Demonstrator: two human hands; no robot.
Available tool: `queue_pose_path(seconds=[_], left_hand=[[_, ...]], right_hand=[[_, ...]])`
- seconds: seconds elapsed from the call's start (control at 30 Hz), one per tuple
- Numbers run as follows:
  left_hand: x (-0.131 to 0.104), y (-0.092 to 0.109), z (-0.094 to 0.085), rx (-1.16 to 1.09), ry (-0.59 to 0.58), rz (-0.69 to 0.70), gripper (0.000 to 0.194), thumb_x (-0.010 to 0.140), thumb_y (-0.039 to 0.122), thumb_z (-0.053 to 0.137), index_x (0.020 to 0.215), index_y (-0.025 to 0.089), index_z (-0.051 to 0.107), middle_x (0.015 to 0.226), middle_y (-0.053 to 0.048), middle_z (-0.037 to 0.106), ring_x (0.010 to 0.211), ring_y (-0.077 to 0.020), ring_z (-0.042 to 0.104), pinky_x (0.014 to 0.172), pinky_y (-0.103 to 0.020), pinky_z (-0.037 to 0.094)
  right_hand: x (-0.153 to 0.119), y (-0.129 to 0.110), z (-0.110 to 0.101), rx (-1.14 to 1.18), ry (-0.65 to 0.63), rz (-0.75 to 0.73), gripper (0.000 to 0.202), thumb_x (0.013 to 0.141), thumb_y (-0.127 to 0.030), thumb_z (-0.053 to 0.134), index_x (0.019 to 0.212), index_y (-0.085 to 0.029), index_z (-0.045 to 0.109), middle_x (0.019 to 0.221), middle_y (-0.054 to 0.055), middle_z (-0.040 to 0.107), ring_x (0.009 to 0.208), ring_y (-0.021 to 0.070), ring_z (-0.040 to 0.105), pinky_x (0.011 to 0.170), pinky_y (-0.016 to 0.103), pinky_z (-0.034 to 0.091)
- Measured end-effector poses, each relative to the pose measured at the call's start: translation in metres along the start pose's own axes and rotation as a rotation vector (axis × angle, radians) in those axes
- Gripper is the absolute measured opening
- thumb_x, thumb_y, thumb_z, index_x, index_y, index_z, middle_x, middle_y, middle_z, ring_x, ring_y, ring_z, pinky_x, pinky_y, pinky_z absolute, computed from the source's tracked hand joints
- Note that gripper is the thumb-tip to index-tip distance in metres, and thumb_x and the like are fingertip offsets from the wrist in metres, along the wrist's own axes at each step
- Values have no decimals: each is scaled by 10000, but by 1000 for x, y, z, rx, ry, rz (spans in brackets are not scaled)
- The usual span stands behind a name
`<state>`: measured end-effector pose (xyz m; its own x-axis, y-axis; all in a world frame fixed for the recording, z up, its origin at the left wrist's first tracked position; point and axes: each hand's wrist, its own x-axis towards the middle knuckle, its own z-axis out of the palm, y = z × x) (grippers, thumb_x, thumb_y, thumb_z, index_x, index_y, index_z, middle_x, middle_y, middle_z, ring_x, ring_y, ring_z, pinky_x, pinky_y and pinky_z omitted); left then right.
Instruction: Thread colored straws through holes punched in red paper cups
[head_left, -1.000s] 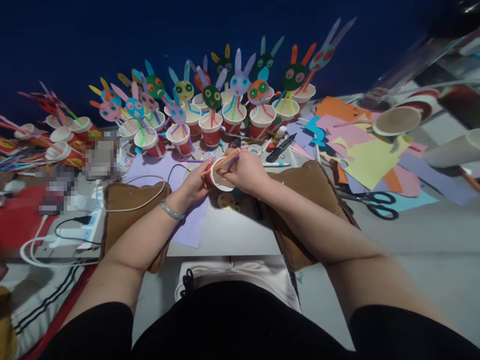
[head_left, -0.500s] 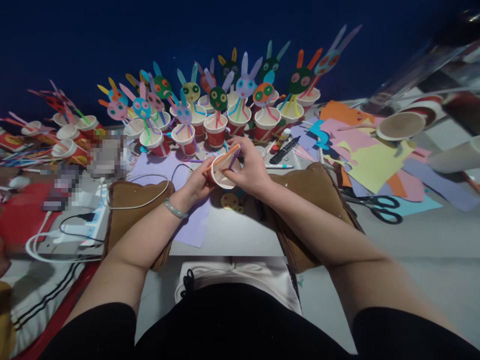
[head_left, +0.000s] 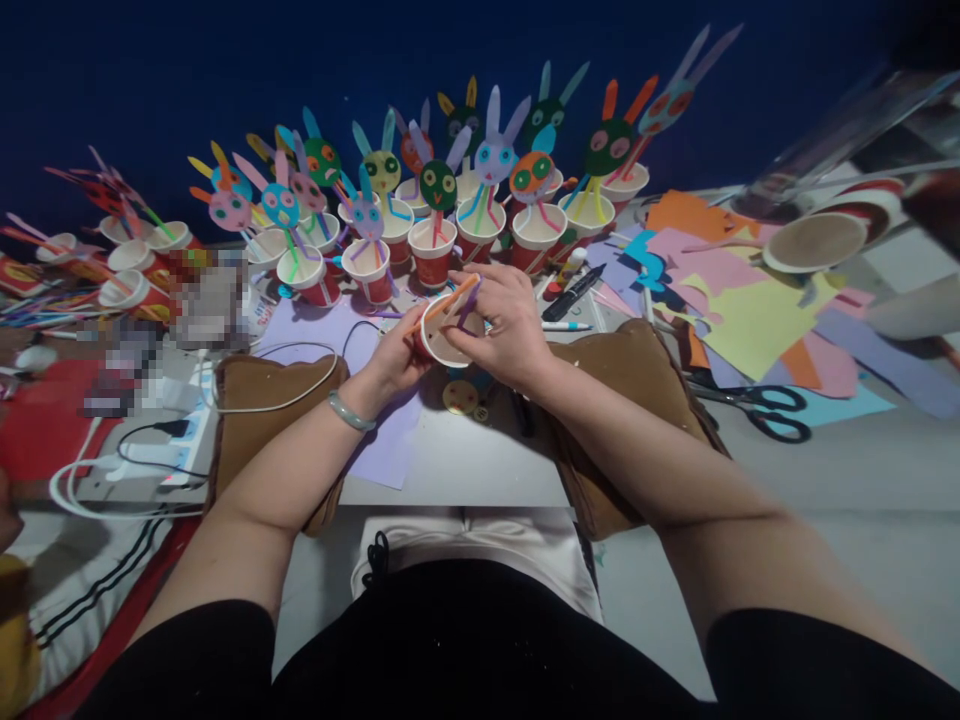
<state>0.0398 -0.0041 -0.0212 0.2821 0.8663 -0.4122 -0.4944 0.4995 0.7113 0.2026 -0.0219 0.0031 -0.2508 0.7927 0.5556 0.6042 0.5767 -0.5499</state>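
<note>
We see both hands at the near middle of the table, working on one paper cup (head_left: 444, 352). Cup is held off the tabletop by the look of it, tilted, mouth toward us. Left hand (head_left: 401, 355), bangle (head_left: 351, 412) on the wrist, has its fingers clamped round the cup's outer wall. Right hand (head_left: 510, 325) is at the opposite side of the rim: thumb and fingers apart, thumb over the cup's mouth, fingers up by the straw tops. We cannot tell if those fingertips grip anything. Orange straw (head_left: 459, 298) slants across the rim; purple straw (head_left: 471, 300) sits beside it, between right thumb and fingers.

Just below the cup we get a yellow disc (head_left: 460, 398) with small red marks. Purple sheet (head_left: 386, 455) is under the left wrist area. Forearms lie over a left cushion (head_left: 277, 400) and a right cushion (head_left: 615, 400), both brown. Beyond the hands we have red cups (head_left: 433, 265) with rabbit-eared paper faces (head_left: 438, 188). Black marker (head_left: 577, 295) near right hand; scissors (head_left: 757, 400) and paper scraps (head_left: 739, 320) farther right.
</note>
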Motion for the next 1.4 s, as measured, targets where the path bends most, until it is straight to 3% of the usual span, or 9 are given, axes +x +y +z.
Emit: queue_pose_path(seconds=[0.13, 0.27, 0.37, 0.63, 0.87, 1.1, 1.4], left_hand=[[-1, 1, 2, 3, -23, -33, 315, 1056, 313, 483, 1196, 175, 729, 958, -24, 799, 837, -131, 747, 845, -232, 596], [0, -2, -1, 11, -38, -15, 323, 1022, 267, 530, 1287, 204, 703, 1015, -23, 810, 936, -165, 766, 935, -276, 607], [0, -2, -1, 18, -17, 6, 286, 1003, 214, 555, 1234, 201, 723, 1011, -23, 810, 1000, -179, 764, 953, -276, 607], [-5, 1, 5, 3, -35, -46, 266, 1029, 226, 518, 1181, 184, 733, 939, -20, 796, 906, -160, 751, 907, -275, 607], [-5, 5, 5, 21, -10, -108, 308, 1059, 261, 461, 957, 161, 734, 817, -19, 765, 738, -120, 692, 715, -233, 552], [2, 1, -5, -16, -45, -80, 282, 1038, 300, 525, 997, 142, 754, 868, -45, 780, 768, -145, 714, 789, -266, 569], [4, -3, -7, -68, -42, -72, 287, 1060, 253, 474, 1125, 150, 734, 863, -24, 791, 742, -124, 729, 775, -239, 579]], right_hand=[[1, -2, -4, -14, -60, 40, 130, 818, -330, 711, 882, -226, 758, 1154, 87, 780, 1284, 359, 614, 1212, 606, 329], [2, -3, -6, -1, -62, 72, 183, 813, -331, 724, 963, -241, 780, 1159, 72, 768, 1237, 343, 622, 1237, 615, 284], [2, -2, -7, 19, -68, 73, 186, 836, -328, 710, 990, -258, 786, 1173, 56, 769, 1214, 327, 629, 1237, 617, 267], [3, 1, -6, 56, -91, 60, 100, 827, -303, 725, 900, -258, 777, 1144, 43, 791, 1188, 314, 645, 1242, 619, 252], [4, 1, -5, 78, -86, 49, 56, 812, -300, 746, 851, -260, 755, 1035, 16, 793, 1166, 301, 656, 1259, 624, 253], [1, 3, -1, 72, -78, 39, 61, 847, -308, 739, 893, -268, 744, 1077, 42, 785, 1173, 310, 653, 1259, 606, 281], [2, 3, -1, 58, -124, 45, 83, 867, -319, 692, 870, -258, 749, 1002, 39, 790, 1111, 289, 667, 1230, 561, 302]])
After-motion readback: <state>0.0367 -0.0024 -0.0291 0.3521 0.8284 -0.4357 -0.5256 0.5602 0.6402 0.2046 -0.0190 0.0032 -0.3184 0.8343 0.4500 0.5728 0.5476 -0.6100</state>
